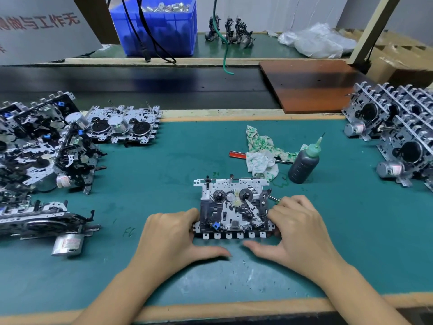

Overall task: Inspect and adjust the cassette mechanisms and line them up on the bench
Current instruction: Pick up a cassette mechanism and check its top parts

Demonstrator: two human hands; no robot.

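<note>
The left hand (172,233) grips the left edge of a cassette mechanism (233,207), fingers curled against its side and thumb stretched along the desk (164,165) below the front edge; the right hand (296,225) mirrors it on the right edge, fingers curled over the corner. The mechanism lies flat between both hands, reels up. This looks like the inspection step, with one unit held steady for checking. Next would likely be a small adjustment, then carrying it to the standing row of mechanisms (396,127) far right of the right hand. Beyond the right hand stand an oil bottle (304,161) and a rag (262,152); left of the left hand lies a loose pile of mechanisms (44,146).
</note>
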